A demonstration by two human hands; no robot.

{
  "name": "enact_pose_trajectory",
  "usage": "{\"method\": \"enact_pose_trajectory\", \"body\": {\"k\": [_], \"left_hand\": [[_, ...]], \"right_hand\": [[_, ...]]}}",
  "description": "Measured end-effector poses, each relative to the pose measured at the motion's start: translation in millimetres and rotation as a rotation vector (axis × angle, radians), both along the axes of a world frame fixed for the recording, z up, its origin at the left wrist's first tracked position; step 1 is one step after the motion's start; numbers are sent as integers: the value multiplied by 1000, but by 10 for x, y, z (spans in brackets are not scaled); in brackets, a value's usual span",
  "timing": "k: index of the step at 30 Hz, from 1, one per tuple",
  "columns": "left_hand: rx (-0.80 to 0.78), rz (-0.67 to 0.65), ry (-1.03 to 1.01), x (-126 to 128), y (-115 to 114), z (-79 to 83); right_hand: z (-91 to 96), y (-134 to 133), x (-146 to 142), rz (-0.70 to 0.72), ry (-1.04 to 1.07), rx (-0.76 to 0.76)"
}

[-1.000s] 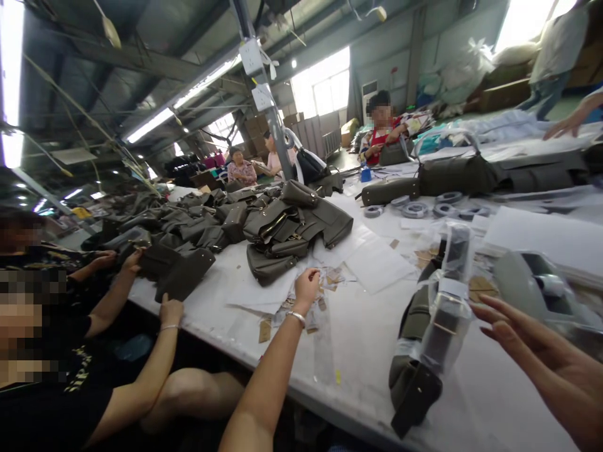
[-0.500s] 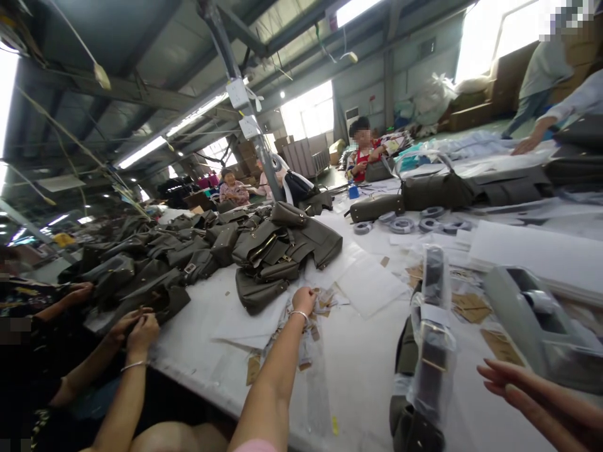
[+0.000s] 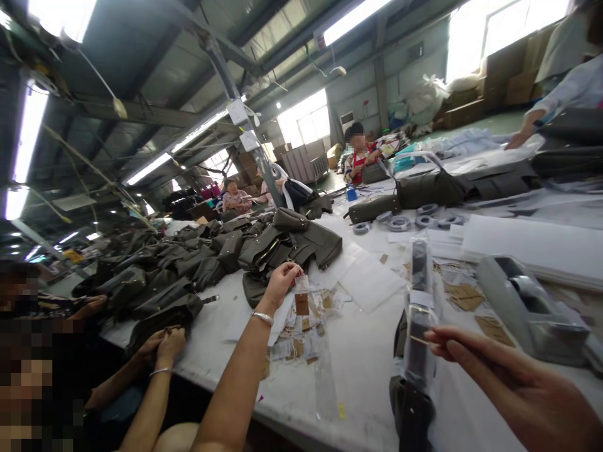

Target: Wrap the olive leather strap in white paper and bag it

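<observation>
My left hand [image 3: 281,280] is lifted over the white table [image 3: 358,351], its fingers pinched on a clear plastic sleeve holding a brown paper tag [image 3: 301,302]. More tags in sleeves [image 3: 301,339] lie scattered under it. My right hand [image 3: 499,376] reaches in from the lower right. Its fingertips are pressed together on the plastic wrap of an olive handbag [image 3: 417,326], which stands upright near the table's front edge. The bag's lower part runs out of the frame.
A heap of olive handbags [image 3: 211,257] covers the table's left. A grey tape dispenser [image 3: 527,307], tape rolls [image 3: 400,223] and white sheets [image 3: 518,242] lie to the right. A co-worker's hands [image 3: 164,345] handle a bag at the left. Other people work farther back.
My left hand has picked a sleeved tag up off the table and lifted it. My right hand has moved left from open air onto the wrapped bag.
</observation>
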State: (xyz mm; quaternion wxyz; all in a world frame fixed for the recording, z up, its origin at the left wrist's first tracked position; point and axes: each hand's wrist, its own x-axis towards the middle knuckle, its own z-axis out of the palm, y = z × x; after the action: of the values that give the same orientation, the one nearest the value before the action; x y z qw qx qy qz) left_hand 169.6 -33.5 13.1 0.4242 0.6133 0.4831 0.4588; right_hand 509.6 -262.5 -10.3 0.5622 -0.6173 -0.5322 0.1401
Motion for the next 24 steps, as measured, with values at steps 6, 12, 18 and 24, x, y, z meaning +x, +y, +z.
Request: {"method": "enact_pose_trajectory", "body": {"k": [6,12,18,24], "left_hand": [[70,-141,-103,316,-584,666],[136,-215,-178,686,-1079,987],[151,-302,-240,970,-1426,1003],[107,-390,-143,1020,-1585,963]], "right_hand": [[450,131,-486,372,92,29],[504,341,-750,414,54,74],[538,312,-775,322,11,145],[579,173,-577,291,187,162]]}}
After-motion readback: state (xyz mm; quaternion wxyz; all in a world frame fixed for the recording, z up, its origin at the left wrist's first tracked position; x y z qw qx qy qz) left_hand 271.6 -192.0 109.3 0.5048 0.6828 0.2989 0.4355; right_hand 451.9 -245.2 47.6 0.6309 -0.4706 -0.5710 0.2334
